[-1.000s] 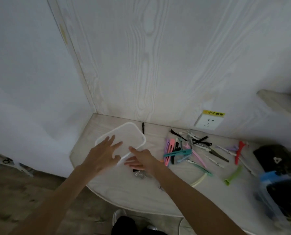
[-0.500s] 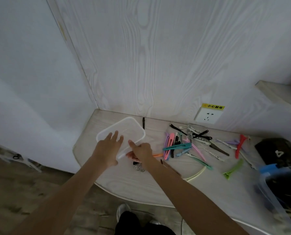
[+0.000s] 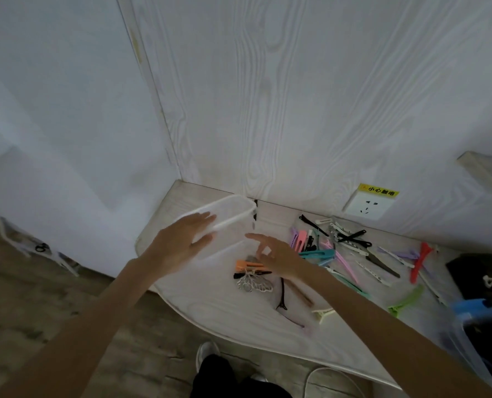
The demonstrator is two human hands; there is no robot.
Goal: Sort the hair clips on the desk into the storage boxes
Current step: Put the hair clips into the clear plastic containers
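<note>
A clear storage box (image 3: 233,239) stands at the desk's back left corner. Its white-rimmed lid (image 3: 230,209) is tilted up above it, and my left hand (image 3: 181,245) grips the lid's near edge between fingers and thumb. My right hand (image 3: 276,255) hovers just right of the box with its fingers apart and nothing in it. Below that hand lie an orange clip (image 3: 249,265) and a silver butterfly clip (image 3: 253,284). A pile of coloured hair clips (image 3: 325,251) spreads to the right, with a red clip (image 3: 418,261) and a green clip (image 3: 405,303) further out.
A second clear box with a blue lid (image 3: 474,326) stands at the desk's right end, behind it a black object (image 3: 480,271). A wall socket (image 3: 368,206) sits on the back panel. The curved desk edge (image 3: 239,340) runs in front of me, above the floor.
The lid lay flat under my left hand; it is now raised and tilted. My right hand has shifted right, uncovering the orange and butterfly clips. The camera has tilted slightly.
</note>
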